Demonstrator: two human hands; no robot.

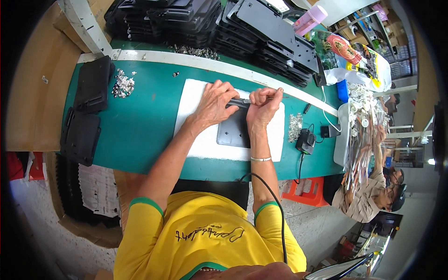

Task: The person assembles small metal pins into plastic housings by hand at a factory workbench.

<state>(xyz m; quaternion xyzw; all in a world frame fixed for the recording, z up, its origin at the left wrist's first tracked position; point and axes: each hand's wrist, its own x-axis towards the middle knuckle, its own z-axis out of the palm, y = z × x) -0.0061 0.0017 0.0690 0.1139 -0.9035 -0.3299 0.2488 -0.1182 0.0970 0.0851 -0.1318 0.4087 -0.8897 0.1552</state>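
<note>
A black plastic panel [232,134] lies on a white foam sheet [189,95] in the middle of the green bench. My left hand [217,105] grips the panel's far edge, thumb and fingers curled about it. Close beside it, my right hand [264,106] is closed above the panel's right part. A thin, metallic-looking bit shows by its fingers, too small to name. A small silvery part shows between the two hands at the panel's far edge. The panel's right side is hidden by my right hand and wrist.
Small metal parts [123,85] lie left, with more metal pieces [295,127] right of the foam. Black panels [88,88] rest at the left edge. Tall stacks of black panels [261,28] stand behind a white rail. Black adapters [306,140] and a white bin [343,135] are right. Another person [366,196] sits beyond.
</note>
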